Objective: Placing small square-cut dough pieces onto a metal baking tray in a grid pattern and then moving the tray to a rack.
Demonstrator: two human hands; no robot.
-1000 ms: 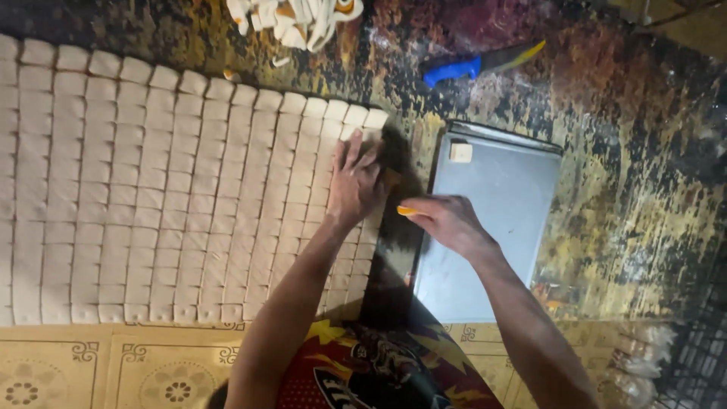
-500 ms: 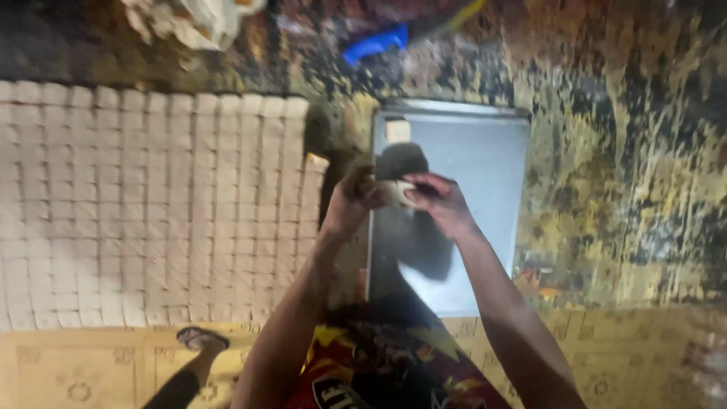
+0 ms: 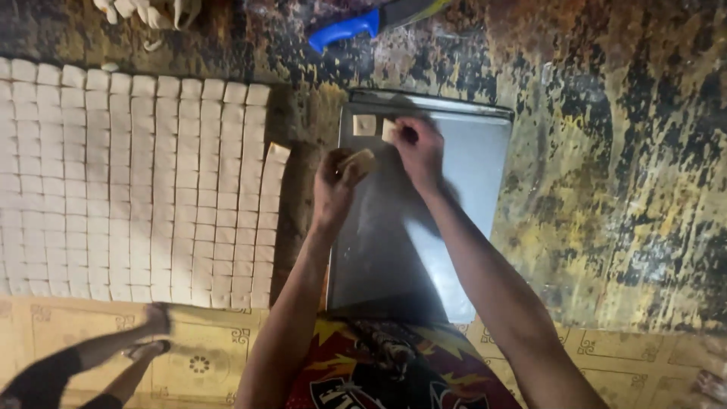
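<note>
Far left, a grid of cut pale dough squares (image 3: 136, 182) lay in tight rows on the stained, dark-and-yellow work surface (image 3: 621, 189). 1 square (image 3: 277, 152) sat tilted and slightly apart at the grid's right edge. A heap of pale dough scraps (image 3: 148, 11) sat at the top edge, above the grid. Lower left, another person's foot in a sandal (image 3: 148, 333) stood on patterned yellow floor tiles (image 3: 204, 356).

Centre: the left hand (image 3: 333, 189) was raised over the left part of a metal baking tray (image 3: 462, 227), fingers closed around a pale dough piece (image 3: 359, 160), held above the tray.

Right of it, the right hand (image 3: 419, 148) reached to the tray's far left corner, fingertips pinched on a second dough piece (image 3: 389, 129) that appeared to touch the tray. 1 placed dough square (image 3: 364, 125) lay flat just beside it, to its left.

Above the tray, a blue-handled knife (image 3: 344, 30) lay on the work surface.
</note>
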